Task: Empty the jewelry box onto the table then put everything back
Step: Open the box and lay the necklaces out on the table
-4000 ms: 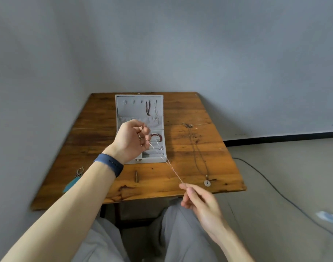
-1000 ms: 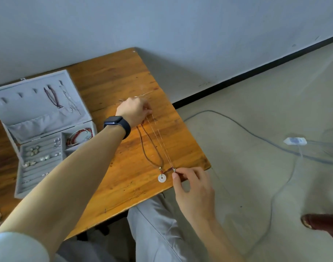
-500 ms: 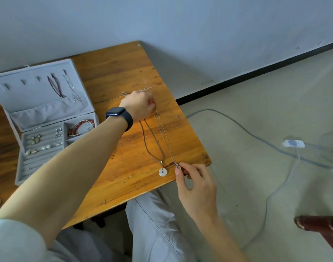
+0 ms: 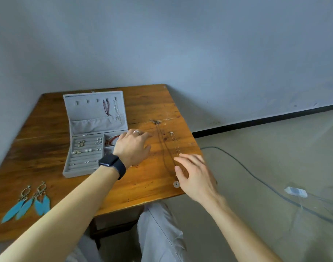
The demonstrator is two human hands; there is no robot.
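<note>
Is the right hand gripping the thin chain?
No: the right hand is open, and the thin chain lies flat on the table.

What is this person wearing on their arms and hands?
The left hand has a silver ring on one finger, and its wrist wears a smartwatch with a dark rectangular face and a dark band. The right hand shows no ring or band. Both forearms are bare, with no sleeves in view.

No lettering, brand, number or sign can be read: none on the open grey felt-lined jewelry box (image 4: 86,114), the black wrist smartwatch (image 4: 110,161) with its dark screen, or the small white plastic cable block (image 4: 295,191) on the floor.
</note>
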